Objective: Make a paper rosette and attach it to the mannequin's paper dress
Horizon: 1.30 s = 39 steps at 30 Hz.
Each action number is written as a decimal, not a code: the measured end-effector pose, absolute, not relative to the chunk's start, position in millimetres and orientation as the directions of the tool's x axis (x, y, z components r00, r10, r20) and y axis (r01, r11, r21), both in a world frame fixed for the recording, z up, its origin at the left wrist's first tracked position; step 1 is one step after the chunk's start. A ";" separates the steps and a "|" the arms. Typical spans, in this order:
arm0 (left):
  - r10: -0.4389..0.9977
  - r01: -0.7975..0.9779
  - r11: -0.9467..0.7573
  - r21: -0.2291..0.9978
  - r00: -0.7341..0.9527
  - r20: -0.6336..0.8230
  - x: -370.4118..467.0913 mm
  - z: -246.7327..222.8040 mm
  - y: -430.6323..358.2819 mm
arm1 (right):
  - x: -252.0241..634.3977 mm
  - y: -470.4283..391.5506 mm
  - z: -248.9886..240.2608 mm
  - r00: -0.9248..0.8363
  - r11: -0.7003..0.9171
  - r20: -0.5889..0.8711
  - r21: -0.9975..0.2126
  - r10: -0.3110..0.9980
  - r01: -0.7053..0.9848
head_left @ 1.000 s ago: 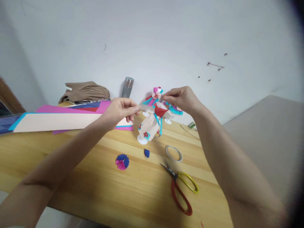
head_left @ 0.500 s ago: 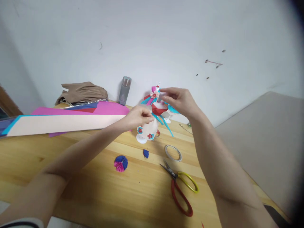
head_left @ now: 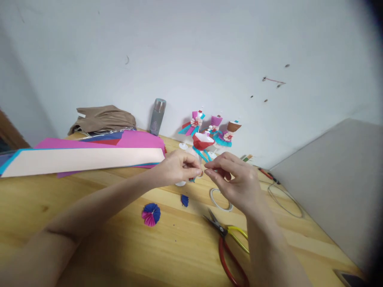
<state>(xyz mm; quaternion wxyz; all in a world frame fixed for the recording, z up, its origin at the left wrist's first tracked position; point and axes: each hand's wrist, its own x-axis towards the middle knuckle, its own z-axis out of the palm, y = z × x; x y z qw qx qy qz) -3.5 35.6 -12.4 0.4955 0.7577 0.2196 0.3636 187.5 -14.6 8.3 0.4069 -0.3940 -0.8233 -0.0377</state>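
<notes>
My left hand is closed in a pinch, its fingertips almost meeting those of my right hand. The right fingers are pinched too. Whatever lies between the fingertips is too small to make out. Just behind both hands stands a paper dress figure with a red and white top and blue strips; its lower part is largely hidden by them. A pink and blue pleated paper rosette and a small blue folded paper piece lie nearer on the table.
Scissors with red and yellow handles lie partly under my right forearm, near a tape roll. Several paper figures stand along the wall. A grey bottle, brown cloth and coloured paper sheets are at the left.
My right hand has come down from beside the top of the figures to meet my left fingertips. My left hand has moved slightly right and lower.
</notes>
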 end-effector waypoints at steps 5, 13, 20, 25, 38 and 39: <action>0.686 -0.033 -0.395 0.918 0.654 0.319 -1.4 -16.1 33.2 | 188.7 -22.6 8.4 -0.379 0.702 0.694 -0.258 0.612 0.664; 0.695 -0.022 -0.338 0.941 0.668 0.265 2.2 -16.0 33.6 | 187.4 -25.4 2.6 -0.389 0.725 0.723 -0.222 0.571 0.652; 0.715 0.016 -0.244 0.970 0.678 0.169 5.9 -23.6 34.9 | 196.3 -25.0 -2.7 -0.392 0.717 0.697 -0.253 0.601 0.650; 0.721 0.031 -0.170 0.985 0.685 0.102 7.9 -27.8 36.0 | 198.7 -24.6 -3.4 -0.400 0.726 0.685 -0.277 0.608 0.629; 0.717 0.015 -0.134 0.991 0.691 0.087 9.6 -25.9 35.7 | 197.0 -24.5 -7.7 -0.396 0.720 0.680 -0.284 0.617 0.633; 0.715 0.005 -0.147 0.989 0.691 0.103 9.6 -26.0 35.7 | 197.0 -24.3 -7.9 -0.403 0.724 0.679 -0.279 0.614 0.631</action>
